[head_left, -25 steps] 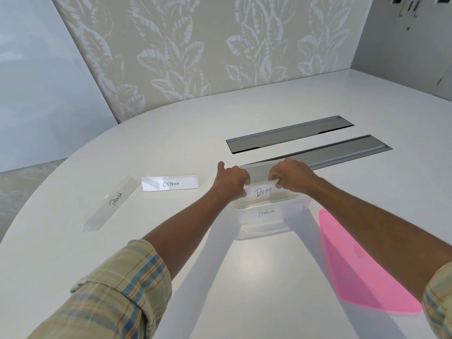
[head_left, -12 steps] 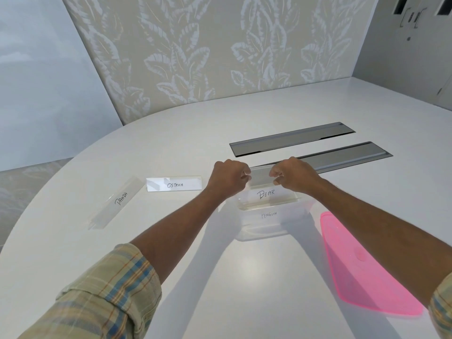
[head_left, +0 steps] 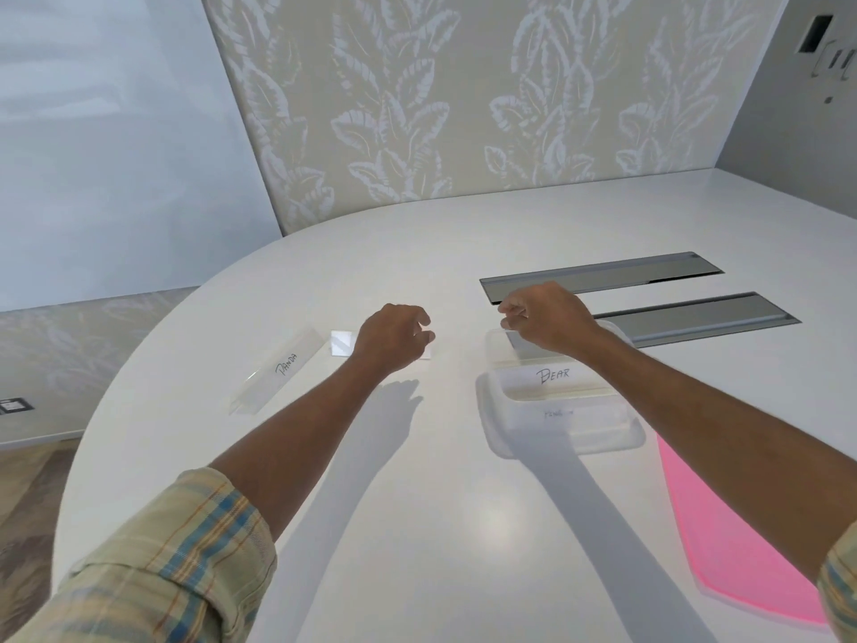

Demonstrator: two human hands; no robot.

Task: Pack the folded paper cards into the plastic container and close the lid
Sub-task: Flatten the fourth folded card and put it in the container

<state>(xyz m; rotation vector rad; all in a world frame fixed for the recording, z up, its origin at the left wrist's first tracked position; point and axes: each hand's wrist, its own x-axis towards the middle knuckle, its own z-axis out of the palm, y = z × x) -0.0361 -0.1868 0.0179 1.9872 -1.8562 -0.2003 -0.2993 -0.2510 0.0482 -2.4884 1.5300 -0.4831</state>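
A clear plastic container (head_left: 603, 436) stands on the white table right of centre. Inside it a folded card marked BEAR (head_left: 552, 375) leans above a card marked PENGUIN (head_left: 559, 413). My right hand (head_left: 547, 320) hovers over the container's far edge, fingers loosely curled and holding nothing. My left hand (head_left: 394, 343) is to the left of the container, above the OSTRICH card (head_left: 342, 342), which it mostly hides; it holds nothing. The PANDA card (head_left: 283, 368) lies further left. The pink lid (head_left: 732, 540) rests flat to the right of the container.
Two grey recessed cable trays (head_left: 603, 276) (head_left: 705, 317) run across the table behind the container. The table's curved edge (head_left: 106, 401) drops off at the left. A leaf-patterned wall stands beyond the table.
Both hands have let go of the BEAR card, which now sits in the container. My left hand has moved left over the OSTRICH card; my right hand has lifted slightly.
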